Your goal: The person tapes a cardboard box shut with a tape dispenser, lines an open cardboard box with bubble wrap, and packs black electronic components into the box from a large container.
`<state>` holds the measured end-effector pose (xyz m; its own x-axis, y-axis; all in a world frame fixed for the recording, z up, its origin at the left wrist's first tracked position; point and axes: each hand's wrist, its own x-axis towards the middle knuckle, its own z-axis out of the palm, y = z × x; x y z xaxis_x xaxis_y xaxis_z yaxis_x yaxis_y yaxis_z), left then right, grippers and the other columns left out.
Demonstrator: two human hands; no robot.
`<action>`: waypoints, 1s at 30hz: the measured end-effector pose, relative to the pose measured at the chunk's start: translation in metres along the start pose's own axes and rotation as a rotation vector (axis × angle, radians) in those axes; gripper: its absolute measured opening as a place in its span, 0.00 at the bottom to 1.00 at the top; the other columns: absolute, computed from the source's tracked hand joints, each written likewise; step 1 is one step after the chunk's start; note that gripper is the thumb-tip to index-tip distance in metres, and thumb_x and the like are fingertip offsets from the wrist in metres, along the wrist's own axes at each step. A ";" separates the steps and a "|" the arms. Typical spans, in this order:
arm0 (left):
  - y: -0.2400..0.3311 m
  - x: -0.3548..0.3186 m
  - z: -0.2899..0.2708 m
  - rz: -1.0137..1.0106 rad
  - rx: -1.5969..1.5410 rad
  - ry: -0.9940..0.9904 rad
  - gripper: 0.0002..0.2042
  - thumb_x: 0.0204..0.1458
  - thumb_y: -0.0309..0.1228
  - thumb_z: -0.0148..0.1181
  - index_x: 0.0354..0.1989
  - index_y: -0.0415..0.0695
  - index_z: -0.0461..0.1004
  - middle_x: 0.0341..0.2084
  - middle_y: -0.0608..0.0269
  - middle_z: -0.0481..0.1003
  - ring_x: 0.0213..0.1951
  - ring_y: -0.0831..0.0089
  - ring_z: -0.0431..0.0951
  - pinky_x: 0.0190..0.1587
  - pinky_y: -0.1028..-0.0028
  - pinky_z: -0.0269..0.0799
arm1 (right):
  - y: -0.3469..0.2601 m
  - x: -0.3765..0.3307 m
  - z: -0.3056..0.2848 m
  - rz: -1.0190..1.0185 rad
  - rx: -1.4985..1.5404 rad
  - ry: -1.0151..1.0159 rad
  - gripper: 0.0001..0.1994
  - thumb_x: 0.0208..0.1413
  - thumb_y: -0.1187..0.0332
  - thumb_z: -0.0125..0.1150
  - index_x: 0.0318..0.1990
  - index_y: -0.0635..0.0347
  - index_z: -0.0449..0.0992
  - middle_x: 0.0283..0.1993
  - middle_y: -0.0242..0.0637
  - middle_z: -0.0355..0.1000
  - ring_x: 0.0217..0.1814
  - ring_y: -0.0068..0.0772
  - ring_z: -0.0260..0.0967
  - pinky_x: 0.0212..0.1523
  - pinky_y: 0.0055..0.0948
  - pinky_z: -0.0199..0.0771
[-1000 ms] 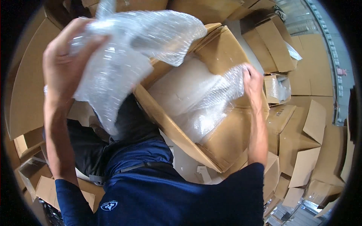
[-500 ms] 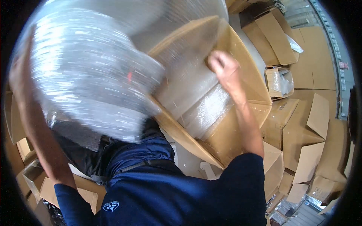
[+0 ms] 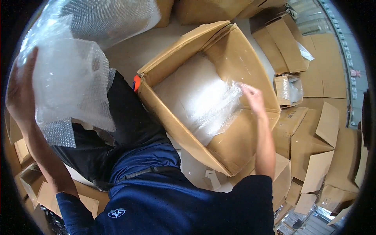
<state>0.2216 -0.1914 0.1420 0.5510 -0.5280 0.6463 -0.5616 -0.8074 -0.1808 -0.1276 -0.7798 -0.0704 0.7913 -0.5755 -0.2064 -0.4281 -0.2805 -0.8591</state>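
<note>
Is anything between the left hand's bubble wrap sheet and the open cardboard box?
Nothing solid blocks it. The left hand holds the bubble wrap sheet up beside the open cardboard box, whose top is open; inside, the right hand touches more bubble wrap.

Navy short-sleeved shirt, small white chest emblem; black trousers, bare forearms

Pale floor (image 3: 137, 58) under a big open brown box (image 3: 231, 58), with smaller open boxes (image 3: 286, 39) and flat brown cardboard (image 3: 325, 74) lying all around, plus more boxes (image 3: 27, 176) low on the left.
</note>
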 end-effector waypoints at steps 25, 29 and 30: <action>-0.038 -0.039 0.038 -0.507 -0.628 -0.228 0.23 0.63 0.41 0.59 0.62 0.39 0.73 0.51 0.50 0.76 0.50 0.67 0.79 0.54 0.67 0.73 | 0.204 -0.064 0.062 0.248 -1.065 -0.972 0.34 0.45 0.35 0.70 0.40 0.63 0.83 0.53 0.54 0.77 0.58 0.55 0.73 0.59 0.47 0.72; -0.013 -0.043 0.011 -0.693 -0.567 -0.314 0.26 0.66 0.36 0.58 0.70 0.40 0.64 0.65 0.51 0.68 0.62 0.67 0.72 0.66 0.67 0.66 | 0.263 -0.133 0.085 0.025 -1.309 -0.874 0.20 0.51 0.51 0.70 0.39 0.60 0.84 0.48 0.52 0.79 0.54 0.52 0.77 0.53 0.46 0.78; -0.002 -0.036 0.012 -0.689 -0.569 -0.313 0.26 0.66 0.36 0.58 0.70 0.40 0.64 0.65 0.51 0.68 0.62 0.67 0.72 0.66 0.67 0.66 | 0.262 -0.129 0.085 0.095 -1.339 -0.885 0.16 0.52 0.56 0.67 0.38 0.60 0.84 0.44 0.51 0.80 0.50 0.52 0.78 0.50 0.46 0.79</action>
<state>0.2101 -0.1739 0.1106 0.9677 -0.0962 0.2330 -0.2222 -0.7618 0.6085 -0.3047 -0.7139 -0.3081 0.5290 -0.1593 -0.8336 -0.1672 -0.9825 0.0816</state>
